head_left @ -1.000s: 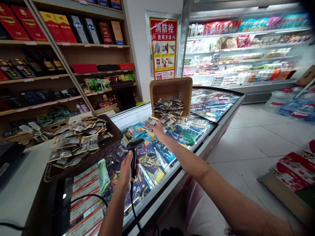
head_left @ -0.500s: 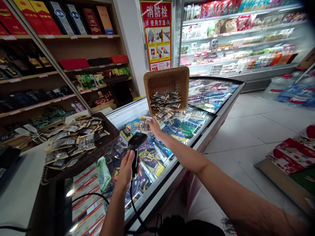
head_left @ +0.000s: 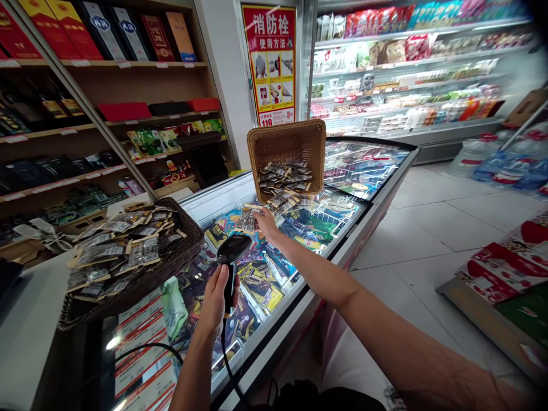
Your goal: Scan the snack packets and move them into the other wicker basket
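Note:
My left hand point(head_left: 218, 291) is wrapped round the handle of a black barcode scanner point(head_left: 233, 248), whose cord hangs down. In my right hand point(head_left: 266, 224) is a small clear snack packet point(head_left: 247, 218), pinched just beyond the scanner's head. Past that hand a light-brown wicker basket point(head_left: 286, 137) lies tipped on its side, its opening towards me, with several like packets inside and spilling from its mouth. To the left, a dark-brown wicker basket point(head_left: 188, 228) is heaped with more of these packets point(head_left: 107, 251).
Under my hands is a glass-topped chest freezer point(head_left: 342, 242) with colourful packages inside. Price labels point(head_left: 143, 348) lie at its near left, beside a white counter point(head_left: 25, 342). Shelves point(head_left: 141, 63) stand at the left, a lit refrigerated display point(head_left: 398, 74) behind, stacked cartons point(head_left: 500, 262) at right.
The view has shifted slightly, so most things sit a little further left. Both hands keep their hold on the scanner and the packet, with little movement between them.

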### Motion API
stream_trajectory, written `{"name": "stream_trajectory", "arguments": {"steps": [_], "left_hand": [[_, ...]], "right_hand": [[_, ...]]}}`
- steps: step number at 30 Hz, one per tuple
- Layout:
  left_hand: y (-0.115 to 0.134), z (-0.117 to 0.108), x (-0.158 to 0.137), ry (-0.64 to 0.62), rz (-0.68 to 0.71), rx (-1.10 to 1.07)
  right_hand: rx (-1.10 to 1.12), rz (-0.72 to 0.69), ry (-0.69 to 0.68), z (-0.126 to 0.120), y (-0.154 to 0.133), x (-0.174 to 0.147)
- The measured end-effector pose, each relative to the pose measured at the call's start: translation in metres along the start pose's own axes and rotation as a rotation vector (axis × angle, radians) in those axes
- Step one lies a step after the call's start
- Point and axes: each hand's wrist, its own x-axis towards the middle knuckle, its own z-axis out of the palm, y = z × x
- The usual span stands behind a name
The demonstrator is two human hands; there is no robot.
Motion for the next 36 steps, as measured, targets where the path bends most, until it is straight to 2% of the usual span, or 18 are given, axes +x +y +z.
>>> {"name": "stream_trajectory", "arguments": {"steps": [2, 5, 10, 12, 14, 17, 19, 21, 23, 25, 27, 29, 30, 31, 32, 34, 36], "left_hand": [[-0.002, -0.001, 0.002, 0.006, -0.008, -0.014], [-0.001, -0.002, 0.002, 0.015, -0.011, -0.028], [0.003, -0.001, -0.001, 0.022, 0.0, -0.001], [0.002, -0.001, -0.001, 0.014, 0.003, 0.011], [0.0, -0.002, 0.001, -0.005, 0.001, 0.02], [-0.004, -0.004, 0.004, -0.001, -0.001, 0.021], [-0.006, -0.004, 0.006, 0.028, -0.002, -0.003], [-0.008, -0.005, 0.007, 0.077, -0.009, -0.04], [-0.01, -0.006, 0.008, 0.143, -0.034, -0.065], [-0.013, -0.008, 0.01, 0.197, -0.071, -0.081], [-0.016, -0.01, 0.011, 0.224, -0.095, -0.094], [-0.018, -0.012, 0.011, 0.227, -0.098, -0.095], [-0.019, -0.012, 0.011, 0.226, -0.095, -0.088], [-0.02, -0.013, 0.011, 0.223, -0.093, -0.077], [-0.02, -0.013, 0.011, 0.218, -0.094, -0.063], [-0.021, -0.013, 0.01, 0.207, -0.095, -0.037], [-0.021, -0.013, 0.009, 0.205, -0.098, -0.017]], "right_hand": [[0.102, 0.086, 0.058, -0.007, -0.006, 0.006], [0.171, 0.145, 0.264, -0.034, -0.013, 0.02], [-0.089, 0.193, 0.644, -0.098, -0.009, 0.043], [-0.173, 0.22, 0.701, -0.116, -0.004, 0.049], [-0.209, 0.243, 0.703, -0.125, 0.0, 0.051], [-0.246, 0.256, 0.714, -0.124, -0.002, 0.047], [-0.309, 0.2, 0.757, -0.114, -0.007, 0.041], [-0.4, 0.075, 0.776, -0.093, -0.017, 0.033], [-0.461, -0.097, 0.647, -0.061, -0.031, 0.026], [-0.462, -0.253, 0.33, -0.016, -0.05, 0.019], [-0.446, -0.356, -0.071, 0.037, -0.074, 0.011], [-0.459, -0.378, -0.412, 0.094, -0.099, 0.003], [-0.492, -0.37, -0.52, 0.123, -0.111, -0.001], [-0.545, -0.345, -0.596, 0.149, -0.121, -0.006], [-0.581, -0.315, -0.617, 0.174, -0.13, -0.01], [-0.615, -0.217, -0.612, 0.217, -0.141, -0.019], [-0.515, -0.172, -0.607, 0.249, -0.145, -0.028]]}}
